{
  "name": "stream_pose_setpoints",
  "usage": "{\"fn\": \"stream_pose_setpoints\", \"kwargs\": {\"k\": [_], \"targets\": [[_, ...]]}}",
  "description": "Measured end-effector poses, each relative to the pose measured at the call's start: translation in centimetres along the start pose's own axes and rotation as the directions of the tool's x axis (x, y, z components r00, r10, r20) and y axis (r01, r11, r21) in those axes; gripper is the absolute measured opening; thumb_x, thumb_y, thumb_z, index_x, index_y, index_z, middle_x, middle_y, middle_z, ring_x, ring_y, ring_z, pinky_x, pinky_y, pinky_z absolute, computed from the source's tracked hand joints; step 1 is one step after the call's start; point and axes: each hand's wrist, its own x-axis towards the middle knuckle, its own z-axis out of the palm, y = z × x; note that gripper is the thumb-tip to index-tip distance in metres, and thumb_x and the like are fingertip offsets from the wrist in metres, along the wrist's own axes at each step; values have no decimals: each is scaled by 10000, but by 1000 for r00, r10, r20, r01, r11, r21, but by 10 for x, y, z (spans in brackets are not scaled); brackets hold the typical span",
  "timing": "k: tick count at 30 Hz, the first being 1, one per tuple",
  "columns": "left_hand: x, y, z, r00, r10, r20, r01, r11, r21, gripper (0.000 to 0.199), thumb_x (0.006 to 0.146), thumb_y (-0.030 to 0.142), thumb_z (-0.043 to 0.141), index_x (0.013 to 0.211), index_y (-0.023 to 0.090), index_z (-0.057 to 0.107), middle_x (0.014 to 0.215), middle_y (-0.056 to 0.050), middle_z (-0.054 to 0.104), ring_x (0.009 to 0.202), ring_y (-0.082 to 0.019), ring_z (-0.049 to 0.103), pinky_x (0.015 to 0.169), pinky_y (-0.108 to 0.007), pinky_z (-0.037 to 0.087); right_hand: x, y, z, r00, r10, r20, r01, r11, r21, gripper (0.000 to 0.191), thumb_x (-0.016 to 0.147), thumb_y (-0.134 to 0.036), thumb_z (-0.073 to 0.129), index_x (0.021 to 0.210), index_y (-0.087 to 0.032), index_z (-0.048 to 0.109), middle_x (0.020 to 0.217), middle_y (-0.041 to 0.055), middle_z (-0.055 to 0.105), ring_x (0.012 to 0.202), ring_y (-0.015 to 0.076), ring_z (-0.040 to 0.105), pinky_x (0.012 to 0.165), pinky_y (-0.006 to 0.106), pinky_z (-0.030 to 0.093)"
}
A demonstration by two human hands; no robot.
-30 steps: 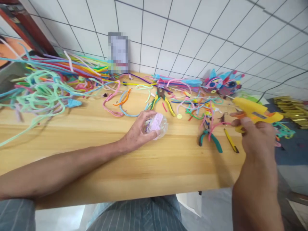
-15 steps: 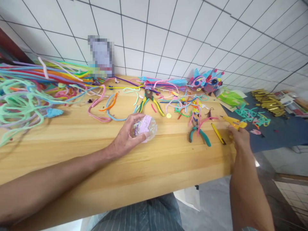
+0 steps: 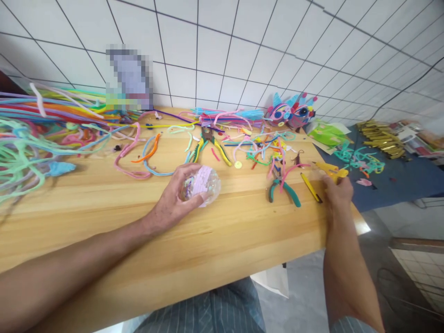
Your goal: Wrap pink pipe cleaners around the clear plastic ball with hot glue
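Note:
My left hand (image 3: 178, 194) is wrapped round a clear plastic ball (image 3: 212, 188) with a lilac band and small glittery bits, just above the wooden table. Its fingers lie over the far side and the thumb over the near side. At the table's right end, my right hand (image 3: 338, 187) is closed around a yellow glue gun (image 3: 331, 170), its nozzle pointing left. Just left of it lies a yellow utility knife (image 3: 310, 187). Teal-handled pliers (image 3: 286, 192) rest beside the knife. Yellow-and-green pliers (image 3: 210, 143) lie open behind the ball.
Pipe cleaners (image 3: 52, 108) are heaped at the left and back. A pink and blue craft figure (image 3: 291, 111) stands against the tiled wall. Right of the table, a dark blue surface (image 3: 412, 180) holds gold twist strips (image 3: 381, 139) and teal pipe cleaners (image 3: 360, 157).
The view has shifted slightly, so most things appear a little further left. Both hands keep their holds on the ball and the glue gun.

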Motion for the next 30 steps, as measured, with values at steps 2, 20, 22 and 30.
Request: {"fn": "stream_pose_setpoints", "kwargs": {"k": [2,20,22,30], "targets": [[0,0,0,1000,-8,-6,8,1000,2,606,919,453,769,1451,276,538,1503,-114,574,1431,-303,569,1270,-519,441,-2,-3,-2,991,112,-70,-113,994,-10,320,850,-338,859,777,-225,569,862,21,646,855,216,619,894,424,516],[0,-3,1,1000,4,-8,-4,1000,-10,606,918,451,763,1452,270,539,1507,-124,581,1464,-315,551,1287,-543,424,-52,-97,-27,960,-239,-144,278,776,567,336,718,-349,854,995,-217,717,1112,140,801,1046,286,760,1015,467,563],[0,-4,2,1000,12,-4,-12,1000,-6,606,925,454,756,1456,270,530,1505,-126,581,1467,-315,549,1288,-552,422,-59,-105,-28,955,-252,-160,297,753,587,360,675,-366,882,958,-213,721,1059,128,812,1029,297,769,1029,495,569],[1,-6,2,998,63,-5,-62,997,37,573,946,453,735,1451,278,526,1493,-115,585,1463,-299,552,1272,-524,447,-63,-101,-25,951,-268,-155,307,754,581,412,686,-442,845,988,-192,716,1027,104,808,1029,283,777,1032,490,582]]}}
